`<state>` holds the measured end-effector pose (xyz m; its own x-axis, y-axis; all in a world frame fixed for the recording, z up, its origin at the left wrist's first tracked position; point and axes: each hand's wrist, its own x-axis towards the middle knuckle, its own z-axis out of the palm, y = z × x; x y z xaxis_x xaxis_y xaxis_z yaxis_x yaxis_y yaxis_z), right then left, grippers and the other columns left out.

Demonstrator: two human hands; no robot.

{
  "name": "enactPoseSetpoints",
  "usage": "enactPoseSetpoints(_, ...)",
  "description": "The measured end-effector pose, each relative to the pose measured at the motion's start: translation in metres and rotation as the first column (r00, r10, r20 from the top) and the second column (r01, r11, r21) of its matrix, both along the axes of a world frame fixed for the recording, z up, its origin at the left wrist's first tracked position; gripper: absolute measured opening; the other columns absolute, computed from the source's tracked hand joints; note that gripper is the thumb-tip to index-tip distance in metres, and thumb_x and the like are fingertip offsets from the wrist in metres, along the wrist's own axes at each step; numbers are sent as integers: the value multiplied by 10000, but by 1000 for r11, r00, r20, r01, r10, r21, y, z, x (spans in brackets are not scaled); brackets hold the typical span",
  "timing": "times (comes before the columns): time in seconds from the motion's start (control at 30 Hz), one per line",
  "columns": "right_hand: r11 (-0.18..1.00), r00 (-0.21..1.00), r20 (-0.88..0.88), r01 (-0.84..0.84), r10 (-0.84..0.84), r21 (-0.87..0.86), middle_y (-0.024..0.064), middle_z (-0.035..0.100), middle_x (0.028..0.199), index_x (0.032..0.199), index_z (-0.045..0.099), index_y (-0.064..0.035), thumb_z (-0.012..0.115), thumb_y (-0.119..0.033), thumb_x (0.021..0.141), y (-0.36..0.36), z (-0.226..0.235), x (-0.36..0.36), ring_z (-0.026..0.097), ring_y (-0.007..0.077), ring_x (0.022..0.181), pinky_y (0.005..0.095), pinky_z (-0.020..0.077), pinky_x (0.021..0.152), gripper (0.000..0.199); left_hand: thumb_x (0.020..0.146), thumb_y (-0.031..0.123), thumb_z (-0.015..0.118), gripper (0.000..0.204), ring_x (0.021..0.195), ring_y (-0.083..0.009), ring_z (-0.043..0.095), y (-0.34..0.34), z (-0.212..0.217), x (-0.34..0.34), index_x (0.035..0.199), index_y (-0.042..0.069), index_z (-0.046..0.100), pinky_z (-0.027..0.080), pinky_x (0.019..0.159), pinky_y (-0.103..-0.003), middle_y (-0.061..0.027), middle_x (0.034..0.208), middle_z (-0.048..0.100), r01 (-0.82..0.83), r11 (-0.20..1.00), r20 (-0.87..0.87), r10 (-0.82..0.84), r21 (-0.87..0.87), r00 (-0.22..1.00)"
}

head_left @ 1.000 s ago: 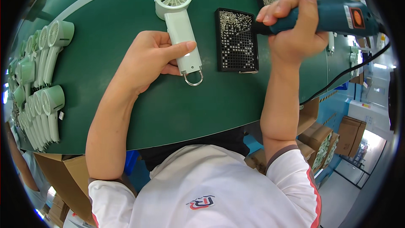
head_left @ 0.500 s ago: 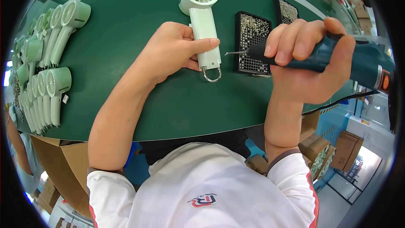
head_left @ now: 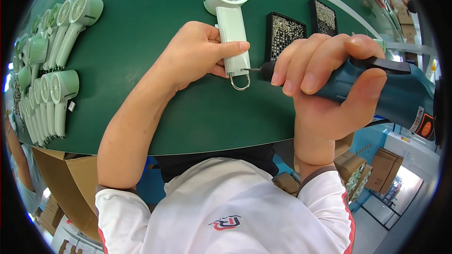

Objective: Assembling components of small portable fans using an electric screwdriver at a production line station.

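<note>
On the green table lies a pale green handheld fan, its round grille at the far end and a metal loop at the near end. My left hand is closed round its handle, thumb across the front. My right hand grips a dark teal electric screwdriver, held nearly level. The screwdriver's thin bit points left, and its tip is at the small screw hole close to the loop end of the handle. Whether a screw sits on the tip is too small to tell.
Right of the fan stand two black screw trays, a nearer one and a farther one, holding small silver screws. Several pale green fans are lined up in rows at the left. Cardboard boxes stand below the table edge.
My right hand has moved the screwdriver left and slightly down from beside the tray, bringing its tip to the fan handle. The left hand keeps its hold, shifted slightly right in view.
</note>
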<state>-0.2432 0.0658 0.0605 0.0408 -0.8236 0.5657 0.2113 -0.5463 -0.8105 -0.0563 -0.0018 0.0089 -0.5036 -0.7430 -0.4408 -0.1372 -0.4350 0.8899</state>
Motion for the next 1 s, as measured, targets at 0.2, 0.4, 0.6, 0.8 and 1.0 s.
enactPoseSetpoints(0.2, 1000, 999, -42, -26, 26, -7, 45, 559, 694, 1304, 592, -127, 419, -512, 1091, -2, -3, 1, 528, 202, 530, 397, 505, 507, 473, 889, 238, 793, 434, 790, -214, 759, -1, 2, 1, 1072, -145, 703, 641, 699, -314, -182, 939, 751, 4, 1000, 9, -4, 3, 1000)
enactPoseSetpoints(0.4, 997, 999, 8, -53, 54, -49, 43, 563, 709, 1314, 594, -118, 404, -503, 1095, -3, 0, -3, 527, 197, 535, 391, 499, 496, 482, 879, 254, 807, 444, 775, -201, 757, 1, 1, 0, 1056, -143, 714, 635, 675, -305, -167, 911, 754, -14, 999, 41, 16, -44, 999)
enactPoseSetpoints(0.6, 982, 979, 125, -149, 163, -114, 35, 569, 733, 1326, 601, -106, 352, -471, 1112, -9, 1, -24, 521, 192, 536, 382, 493, 507, 490, 836, 284, 850, 445, 697, -174, 736, 7, 13, -3, 971, -127, 749, 618, 612, -289, -143, 816, 749, -29, 991, 196, 54, -128, 979)
enactPoseSetpoints(0.8, 991, 981, 173, -64, 83, -115, 54, 574, 740, 1342, 576, -73, 352, -422, 1127, -7, -2, -30, 545, 199, 552, 395, 517, 525, 467, 813, 300, 881, 451, 664, -143, 708, 12, 26, -7, 950, -103, 732, 566, 550, -263, -125, 803, 750, 18, 982, 410, 62, -188, 910)
enactPoseSetpoints(1.0, 992, 979, 201, -16, 42, -128, 56, 567, 724, 1322, 567, -65, 360, -396, 1128, -2, 0, -34, 543, 199, 546, 398, 518, 523, 436, 788, 313, 902, 483, 660, -147, 708, 31, 18, -15, 980, -86, 707, 557, 562, -286, -135, 812, 761, -84, 921, 441, 260, -380, 859)
